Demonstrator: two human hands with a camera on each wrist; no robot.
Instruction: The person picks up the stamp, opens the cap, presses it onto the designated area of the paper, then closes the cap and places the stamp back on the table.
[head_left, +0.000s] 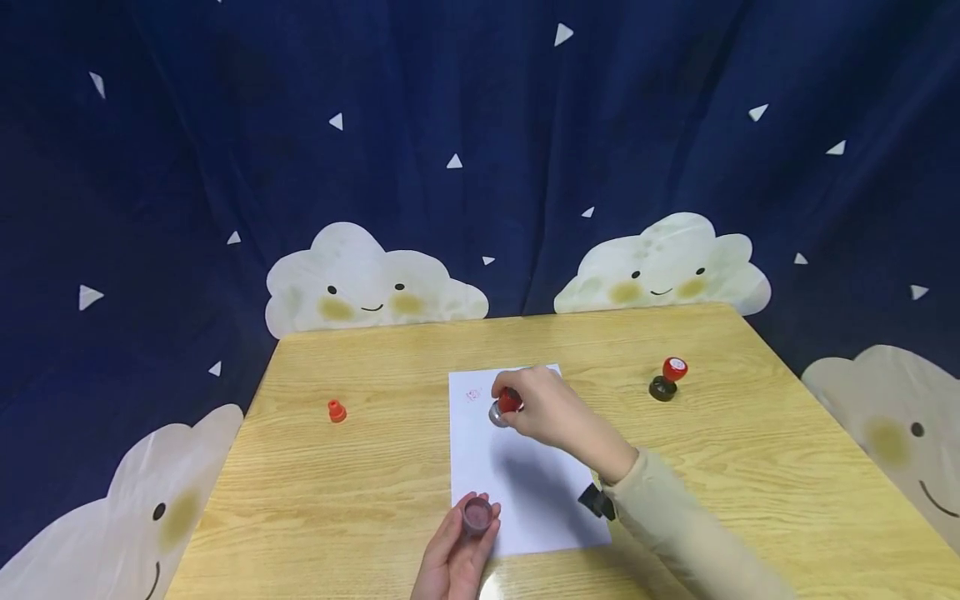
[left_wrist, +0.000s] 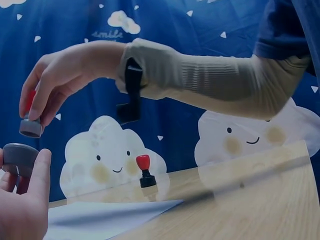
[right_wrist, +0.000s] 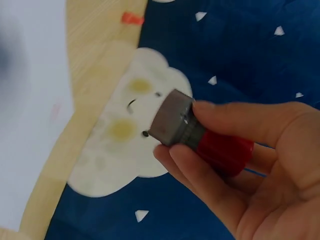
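My right hand [head_left: 543, 406] is raised over the upper part of a white sheet of paper [head_left: 480, 458] and grips a stamp [right_wrist: 172, 117] with a red handle and a grey base. In the right wrist view the thumb and fingertips pinch it where handle meets base. Low in the head view, my left hand [head_left: 453, 558] holds a round grey cap [head_left: 477, 517] with its hollow side up, beside the paper's lower left edge. The left wrist view puts the stamp above the cap [left_wrist: 19, 155], a gap between them. A small red print [head_left: 473, 395] marks the sheet's upper left.
A second stamp [head_left: 666, 380], red handle on a black base, stands upright at the table's right. Towards the left of the wooden table [head_left: 360, 492] sits a small red knob-shaped piece [head_left: 337, 411]. Behind the table hangs a dark blue curtain [head_left: 420, 100] with clouds.
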